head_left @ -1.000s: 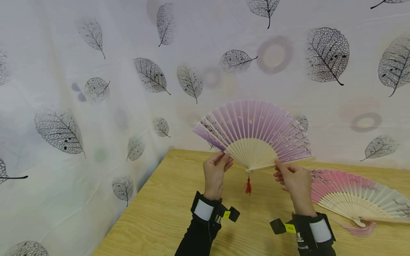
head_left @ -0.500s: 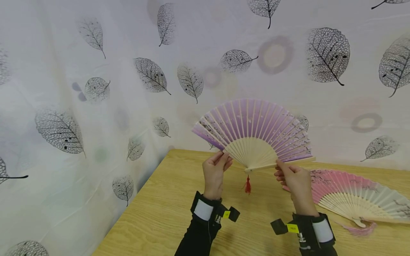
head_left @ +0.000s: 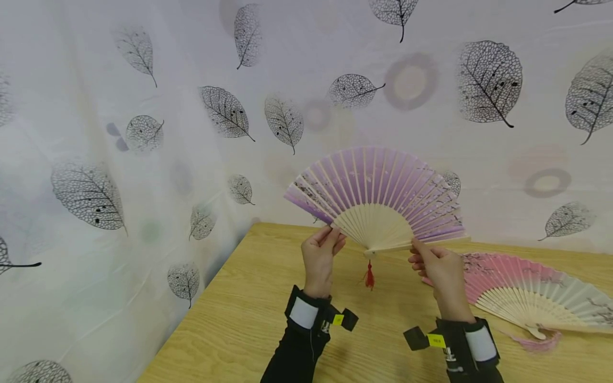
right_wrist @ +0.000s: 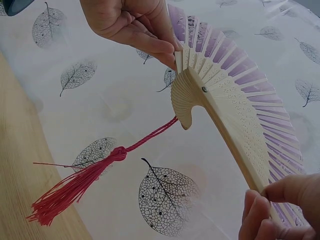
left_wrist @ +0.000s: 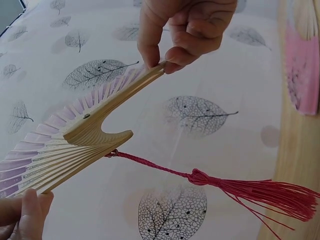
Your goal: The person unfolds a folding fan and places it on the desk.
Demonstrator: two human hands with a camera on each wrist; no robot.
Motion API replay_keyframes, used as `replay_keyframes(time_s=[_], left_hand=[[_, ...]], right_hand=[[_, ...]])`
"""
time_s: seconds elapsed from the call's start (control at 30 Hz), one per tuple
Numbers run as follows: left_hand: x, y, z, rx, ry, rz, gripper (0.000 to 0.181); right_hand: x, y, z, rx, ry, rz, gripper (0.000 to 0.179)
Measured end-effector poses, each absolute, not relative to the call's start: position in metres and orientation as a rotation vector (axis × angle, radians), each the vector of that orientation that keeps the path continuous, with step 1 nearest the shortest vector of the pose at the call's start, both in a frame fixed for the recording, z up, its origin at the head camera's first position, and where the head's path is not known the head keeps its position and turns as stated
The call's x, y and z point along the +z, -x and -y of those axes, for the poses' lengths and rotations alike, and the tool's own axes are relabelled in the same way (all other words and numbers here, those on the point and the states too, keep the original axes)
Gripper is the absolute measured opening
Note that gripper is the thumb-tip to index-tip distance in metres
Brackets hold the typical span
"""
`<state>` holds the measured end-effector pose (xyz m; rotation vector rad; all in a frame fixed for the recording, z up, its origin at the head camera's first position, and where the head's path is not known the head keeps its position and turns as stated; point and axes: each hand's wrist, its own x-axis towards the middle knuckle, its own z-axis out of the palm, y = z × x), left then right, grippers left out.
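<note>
A purple folding fan (head_left: 371, 175) with pale bamboo ribs is spread wide above the table, held up by both hands. My left hand (head_left: 320, 260) pinches its left edge between thumb and fingers. On the other side, my right hand (head_left: 442, 276) pinches the thick right guard stick. From the pivot hangs a red tassel (head_left: 369, 277), seen large as a tassel (right_wrist: 75, 187) in the right wrist view. The left wrist view shows the fan's ribs (left_wrist: 82, 162) from the pivot end, with fingertips at both edges.
A second folding fan (head_left: 531, 287), pink fading to pale grey-green, lies spread on the wooden table (head_left: 230, 324) at the right, its pink tassel (head_left: 541, 343) beside it. Behind the table hangs a white curtain (head_left: 167, 159) printed with leaves.
The purple fan has shifted very slightly left and up, its tassel moving with it. Both hands keep their pinch on its edges. The pink fan has not moved.
</note>
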<state>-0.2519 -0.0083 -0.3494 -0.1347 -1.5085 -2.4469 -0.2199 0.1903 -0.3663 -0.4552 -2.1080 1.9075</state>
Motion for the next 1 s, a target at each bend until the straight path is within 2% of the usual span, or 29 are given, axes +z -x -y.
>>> replay_keyframes(time_s=[0.13, 0.37, 1.0], left_hand=[[-0.349, 0.252, 0.008, -2.453, 0.132, 1.498, 0.026], [-0.350, 0.252, 0.009, -2.469, 0.124, 1.472, 0.027], [-0.349, 0.253, 0.011, -2.505, 0.045, 1.379, 0.027]], right_hand=[[-0.373, 0.227, -0.194, 1.949, 0.461, 2.082, 0.044], [-0.357, 0.217, -0.189, 2.019, 0.482, 2.051, 0.026], [-0.355, 0.216, -0.189, 2.117, 0.465, 2.023, 0.022]])
